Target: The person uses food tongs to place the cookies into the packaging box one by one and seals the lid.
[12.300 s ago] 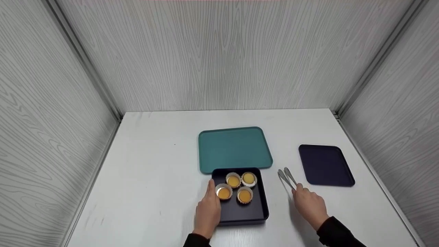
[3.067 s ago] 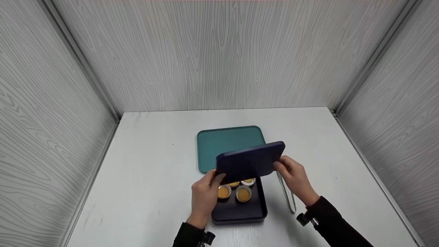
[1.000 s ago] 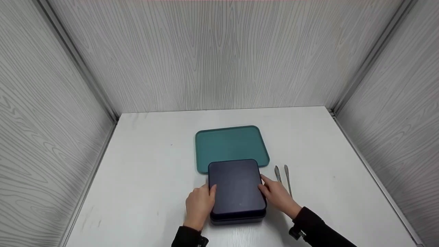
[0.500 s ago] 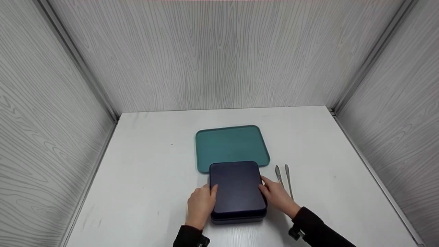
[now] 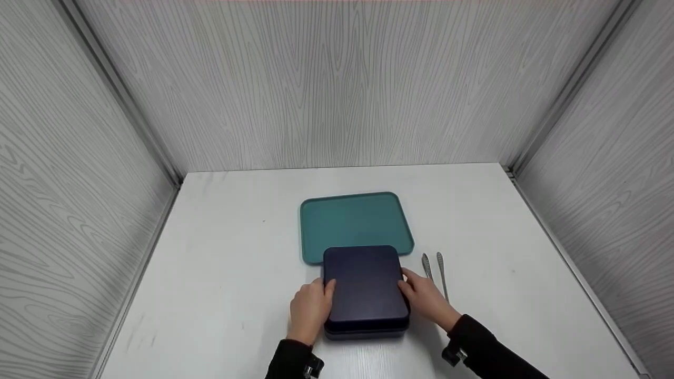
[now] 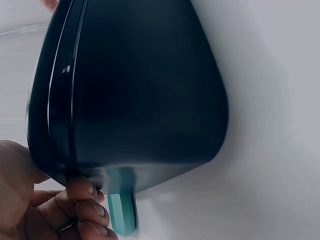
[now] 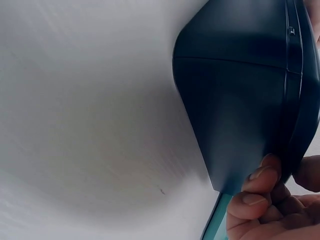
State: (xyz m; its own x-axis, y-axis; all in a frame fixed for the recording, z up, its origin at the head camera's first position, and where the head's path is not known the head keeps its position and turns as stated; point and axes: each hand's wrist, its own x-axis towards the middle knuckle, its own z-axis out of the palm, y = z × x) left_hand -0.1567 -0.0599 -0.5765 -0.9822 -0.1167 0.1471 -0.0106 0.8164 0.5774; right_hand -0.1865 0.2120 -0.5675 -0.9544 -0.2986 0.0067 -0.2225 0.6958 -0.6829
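A dark navy rectangular tin (image 5: 367, 335) stands near the front middle of the table, its lid (image 5: 364, 284) lying over the top. My left hand (image 5: 309, 308) grips the lid's left side, thumb on top and fingers at the edge. On the opposite side my right hand (image 5: 427, 299) pinches the lid the same way. In the left wrist view the left hand's curled fingertips (image 6: 92, 210) sit right at the seam between lid and tin body (image 6: 150, 85). The right wrist view has the right hand's fingers (image 7: 260, 180) at the seam too. The small tarts inside are hidden.
A teal tray (image 5: 355, 221) lies flat just behind the tin, its front edge overlapped by it in the head view. Metal tongs (image 5: 443, 276) rest on the table beyond my right hand, partly covered by it. Pale wood-grain panels (image 5: 337, 84) enclose the back and sides.
Earlier my right hand held the tongs and the lid lay at the right; then both hands held it tilted over the tarts. Now it covers the tin, shifted slightly right in the last second.
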